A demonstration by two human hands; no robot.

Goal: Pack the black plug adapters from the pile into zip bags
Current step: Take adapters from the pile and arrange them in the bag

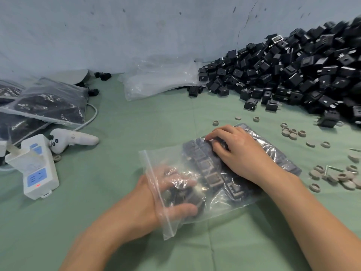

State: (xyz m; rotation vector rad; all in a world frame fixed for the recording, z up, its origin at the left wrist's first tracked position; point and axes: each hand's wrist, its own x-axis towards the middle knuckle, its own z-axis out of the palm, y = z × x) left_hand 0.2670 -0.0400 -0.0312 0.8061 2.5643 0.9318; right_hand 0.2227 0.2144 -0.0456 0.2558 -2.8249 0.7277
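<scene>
A clear zip bag (156,173) lies open on the green cloth in front of me, its far half filled with rows of black plug adapters (213,173). My left hand (173,194) is inside the bag's mouth, fingers curled around a few black adapters. On top of the bag, my right hand (236,151) rests with its fingertips curled and pressing through the plastic on the packed adapters. The big pile of black plug adapters (293,75) fills the far right against the wall.
A stack of empty zip bags (156,79) lies at the back centre. Filled bags (48,102) sit at the left. A white power strip (37,167) and a white controller (72,138) lie at the left. Several beige rings and discs (332,177) are scattered at the right.
</scene>
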